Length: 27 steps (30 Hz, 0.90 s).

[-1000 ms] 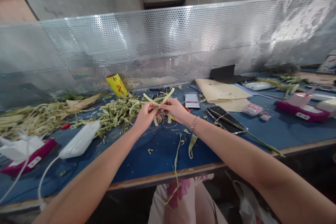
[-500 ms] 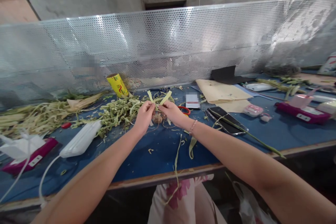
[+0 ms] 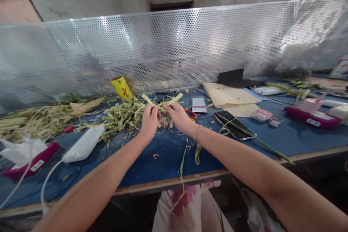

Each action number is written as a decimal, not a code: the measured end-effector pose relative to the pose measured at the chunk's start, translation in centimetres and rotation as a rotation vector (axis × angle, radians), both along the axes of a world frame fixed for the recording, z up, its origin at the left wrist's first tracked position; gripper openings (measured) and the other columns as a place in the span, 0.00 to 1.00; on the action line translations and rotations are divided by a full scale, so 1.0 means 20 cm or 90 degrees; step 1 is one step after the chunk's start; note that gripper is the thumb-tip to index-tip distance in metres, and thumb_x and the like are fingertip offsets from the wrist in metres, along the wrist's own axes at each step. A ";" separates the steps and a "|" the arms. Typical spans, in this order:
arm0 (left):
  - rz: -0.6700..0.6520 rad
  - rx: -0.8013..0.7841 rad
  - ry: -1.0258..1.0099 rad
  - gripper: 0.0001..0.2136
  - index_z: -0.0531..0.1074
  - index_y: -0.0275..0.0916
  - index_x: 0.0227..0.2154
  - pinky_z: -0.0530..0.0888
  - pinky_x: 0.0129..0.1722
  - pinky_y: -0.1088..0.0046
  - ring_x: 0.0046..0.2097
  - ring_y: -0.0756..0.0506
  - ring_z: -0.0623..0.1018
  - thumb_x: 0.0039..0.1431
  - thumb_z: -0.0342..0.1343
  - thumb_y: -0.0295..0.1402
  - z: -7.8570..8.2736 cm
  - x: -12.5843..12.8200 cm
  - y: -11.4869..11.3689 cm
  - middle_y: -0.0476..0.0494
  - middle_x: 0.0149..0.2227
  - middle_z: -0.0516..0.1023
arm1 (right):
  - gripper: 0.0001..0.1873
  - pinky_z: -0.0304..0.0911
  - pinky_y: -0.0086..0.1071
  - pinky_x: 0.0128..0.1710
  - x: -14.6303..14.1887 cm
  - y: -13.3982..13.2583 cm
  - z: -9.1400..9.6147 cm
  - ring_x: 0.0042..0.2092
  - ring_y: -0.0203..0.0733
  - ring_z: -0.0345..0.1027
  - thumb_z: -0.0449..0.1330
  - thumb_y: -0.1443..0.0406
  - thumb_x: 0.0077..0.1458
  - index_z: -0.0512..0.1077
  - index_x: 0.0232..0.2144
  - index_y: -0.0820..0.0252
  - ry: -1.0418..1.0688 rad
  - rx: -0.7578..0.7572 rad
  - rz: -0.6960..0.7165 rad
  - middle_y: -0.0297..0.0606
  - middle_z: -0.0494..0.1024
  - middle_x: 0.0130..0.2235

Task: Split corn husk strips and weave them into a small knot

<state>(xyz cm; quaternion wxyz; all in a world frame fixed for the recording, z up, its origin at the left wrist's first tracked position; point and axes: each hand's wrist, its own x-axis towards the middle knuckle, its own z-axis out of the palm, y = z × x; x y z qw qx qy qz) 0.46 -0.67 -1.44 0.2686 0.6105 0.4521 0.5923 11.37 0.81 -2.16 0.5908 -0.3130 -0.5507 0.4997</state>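
Observation:
Over the blue table, my left hand [image 3: 150, 119] pinches a pale green plant strip [image 3: 147, 99], whose flat end sticks up to the left. Close beside it, my right hand [image 3: 177, 114] pinches another pale strip [image 3: 175, 99] slanting up to the right. Between and just below my fingers is a small brownish fibrous bundle [image 3: 163, 122], partly covered by the hands. A heap of dry, curled plant strips [image 3: 122, 116] lies left of my left hand. Red-handled scissors [image 3: 191, 113] rest behind my right wrist, partly hidden.
A yellow can [image 3: 122, 88] leans by the perforated metal screen [image 3: 190, 43]. Left stand a white power strip [image 3: 83, 144] and a magenta tissue box [image 3: 31, 159]. To the right lie a phone [image 3: 235, 126] with a green stalk across it, brown paper [image 3: 230, 94] and another magenta box [image 3: 312, 117].
The two strip ends have tilted outward and lower, spreading wider apart. My left hand has turned slightly and shifted a little; my right hand stays nearly in place.

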 end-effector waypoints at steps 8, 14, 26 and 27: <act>0.031 0.029 0.098 0.07 0.55 0.40 0.24 0.58 0.20 0.78 0.19 0.54 0.59 0.56 0.43 0.33 0.03 0.02 -0.05 0.56 0.17 0.56 | 0.13 0.43 0.27 0.23 0.02 0.02 0.00 0.22 0.28 0.45 0.55 0.58 0.44 0.58 0.19 0.59 -0.020 0.054 -0.032 0.25 0.55 0.18; 0.012 0.030 0.091 0.08 0.54 0.40 0.24 0.55 0.18 0.78 0.18 0.55 0.57 0.56 0.44 0.33 0.03 0.02 -0.05 0.57 0.17 0.54 | 0.14 0.43 0.28 0.23 0.02 0.03 0.00 0.21 0.28 0.44 0.55 0.57 0.45 0.56 0.18 0.59 -0.022 0.069 -0.046 0.24 0.53 0.18; 0.016 0.038 0.097 0.09 0.55 0.40 0.23 0.57 0.20 0.78 0.18 0.54 0.59 0.57 0.44 0.33 0.04 -0.01 -0.04 0.56 0.15 0.57 | 0.14 0.44 0.28 0.22 0.04 -0.01 0.03 0.21 0.30 0.46 0.52 0.56 0.49 0.56 0.20 0.58 -0.140 0.094 -0.068 0.25 0.54 0.17; 0.011 0.033 0.091 0.08 0.55 0.40 0.23 0.58 0.20 0.78 0.18 0.54 0.60 0.57 0.44 0.33 0.04 -0.01 -0.04 0.56 0.15 0.57 | 0.15 0.45 0.28 0.22 0.05 -0.01 0.04 0.21 0.30 0.47 0.51 0.55 0.49 0.56 0.20 0.58 -0.154 0.093 -0.069 0.25 0.54 0.17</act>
